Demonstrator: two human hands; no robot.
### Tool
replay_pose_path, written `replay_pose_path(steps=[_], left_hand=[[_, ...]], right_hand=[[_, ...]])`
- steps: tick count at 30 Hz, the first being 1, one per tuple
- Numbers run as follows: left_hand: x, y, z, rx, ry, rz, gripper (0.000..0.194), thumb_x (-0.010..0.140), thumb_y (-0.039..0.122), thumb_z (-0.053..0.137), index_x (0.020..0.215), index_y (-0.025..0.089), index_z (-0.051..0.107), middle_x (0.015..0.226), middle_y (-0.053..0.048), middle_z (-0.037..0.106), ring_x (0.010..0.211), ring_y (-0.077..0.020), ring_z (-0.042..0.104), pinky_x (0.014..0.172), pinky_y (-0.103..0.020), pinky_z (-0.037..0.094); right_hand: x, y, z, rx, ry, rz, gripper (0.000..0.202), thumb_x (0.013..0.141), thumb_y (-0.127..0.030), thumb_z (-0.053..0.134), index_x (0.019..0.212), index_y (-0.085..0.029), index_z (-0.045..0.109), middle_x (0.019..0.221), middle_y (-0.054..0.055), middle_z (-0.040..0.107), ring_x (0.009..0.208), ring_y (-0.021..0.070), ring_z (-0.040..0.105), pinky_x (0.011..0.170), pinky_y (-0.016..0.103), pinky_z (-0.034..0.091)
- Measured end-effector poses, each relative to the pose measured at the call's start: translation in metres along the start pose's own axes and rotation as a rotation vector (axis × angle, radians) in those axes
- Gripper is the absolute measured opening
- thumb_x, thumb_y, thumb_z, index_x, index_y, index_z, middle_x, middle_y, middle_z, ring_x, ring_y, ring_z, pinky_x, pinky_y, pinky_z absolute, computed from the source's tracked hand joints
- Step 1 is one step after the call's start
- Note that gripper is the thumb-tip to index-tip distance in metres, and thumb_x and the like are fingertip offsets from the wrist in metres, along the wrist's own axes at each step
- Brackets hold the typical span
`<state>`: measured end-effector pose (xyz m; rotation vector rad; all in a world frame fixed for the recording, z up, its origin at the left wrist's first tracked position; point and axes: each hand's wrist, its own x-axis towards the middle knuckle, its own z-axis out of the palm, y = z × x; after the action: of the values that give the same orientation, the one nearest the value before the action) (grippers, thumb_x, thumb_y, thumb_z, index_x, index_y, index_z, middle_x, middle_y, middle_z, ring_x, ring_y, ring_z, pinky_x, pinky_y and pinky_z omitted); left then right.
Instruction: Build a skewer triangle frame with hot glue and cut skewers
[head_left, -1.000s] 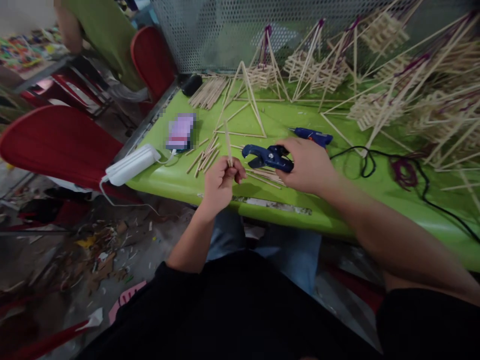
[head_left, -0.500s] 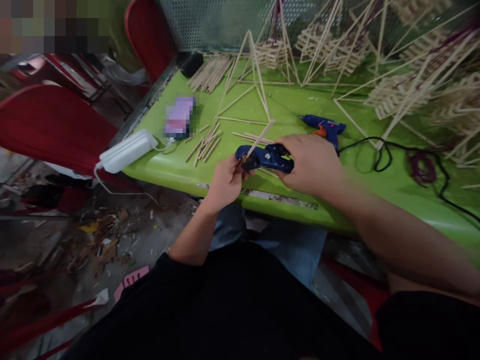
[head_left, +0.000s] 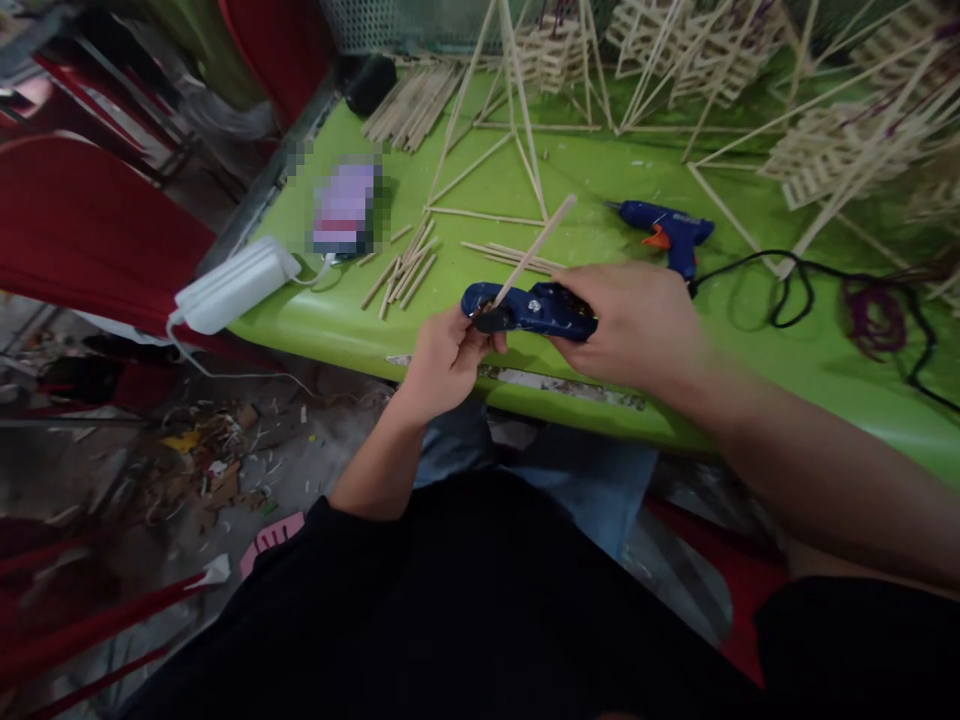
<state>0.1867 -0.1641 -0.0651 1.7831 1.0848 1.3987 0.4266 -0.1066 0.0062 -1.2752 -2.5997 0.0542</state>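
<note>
My right hand [head_left: 637, 320] is wrapped round the handles of a blue hand cutter [head_left: 551, 312], held level over the table's near edge. A thin wooden stick [head_left: 541, 243] slants up and away from the cutter's jaws. Below the jaws, my left hand [head_left: 436, 368] is closed with fingertips pinched on the stick's lower end, partly hidden by the cutter. Just beyond the hands lie a few loose sticks [head_left: 517, 258]. Further left is a small heap of short cut sticks [head_left: 409, 270].
On the green table [head_left: 300, 325] are a blue glue gun [head_left: 667, 230] with black cord, a blurred phone [head_left: 346, 205] and a white power bank [head_left: 236, 285]. Stick frames [head_left: 487, 215] and woven stick pieces [head_left: 832, 165] fill the back and right. A red chair [head_left: 90, 230] stands left.
The cutter's handles have come closer together in my right hand. The stick stays between its jaws. The whole view has shifted slightly with my head.
</note>
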Motion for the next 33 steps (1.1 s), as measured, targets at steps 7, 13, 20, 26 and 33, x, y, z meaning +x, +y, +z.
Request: replay_pose_path(steps=[7,13,20,26,33], left_hand=[[-0.005,-0.016,0.008,0.015,0.037,-0.059,0.043,0.122,0.059,0.053,0.105,0.024,0.071,0.084,-0.003,0.073,0.072,-0.0163,0.065,0.066,-0.03,0.051],[-0.011,0.002,0.011,-0.038,0.042,-0.106,0.038,0.123,0.055,0.055,0.109,0.024,0.071,0.085,-0.003,0.074,0.073,-0.0159,0.067,0.069,-0.03,0.054],[-0.013,0.02,0.009,-0.158,0.022,-0.167,0.037,0.119,0.058,0.063,0.116,0.022,0.073,0.082,-0.002,0.073,0.062,-0.0122,0.057,0.06,-0.027,0.048],[-0.013,0.02,0.011,-0.298,0.021,-0.239,0.039,0.113,0.06,0.074,0.114,0.021,0.074,0.078,-0.001,0.072,0.057,-0.0102,0.052,0.054,-0.025,0.043],[-0.018,0.018,0.013,-0.357,0.031,-0.319,0.044,0.107,0.065,0.08,0.107,0.021,0.074,0.076,-0.001,0.074,0.047,-0.0076,0.042,0.045,-0.025,0.036]], right_hand=[[0.0,-0.002,-0.003,0.027,-0.022,0.055,0.017,0.092,-0.041,0.068,0.098,-0.025,0.074,0.095,0.01,0.082,0.087,0.0325,0.074,0.07,0.041,0.035],[-0.003,-0.003,-0.003,0.049,-0.03,0.059,0.017,0.091,-0.037,0.068,0.098,-0.025,0.077,0.091,0.01,0.081,0.085,0.0328,0.074,0.072,0.041,0.037],[-0.003,-0.006,-0.006,-0.017,-0.12,0.08,0.023,0.091,-0.039,0.071,0.105,-0.024,0.083,0.085,0.012,0.079,0.08,0.0349,0.073,0.069,0.043,0.038],[0.0,-0.008,-0.014,-0.014,-0.236,0.134,0.028,0.095,-0.049,0.068,0.1,-0.026,0.083,0.079,0.011,0.077,0.075,0.0337,0.07,0.065,0.041,0.034],[0.0,-0.008,-0.015,0.026,-0.254,0.136,0.035,0.097,-0.059,0.068,0.093,-0.029,0.086,0.075,0.009,0.075,0.072,0.0307,0.067,0.066,0.039,0.036]])
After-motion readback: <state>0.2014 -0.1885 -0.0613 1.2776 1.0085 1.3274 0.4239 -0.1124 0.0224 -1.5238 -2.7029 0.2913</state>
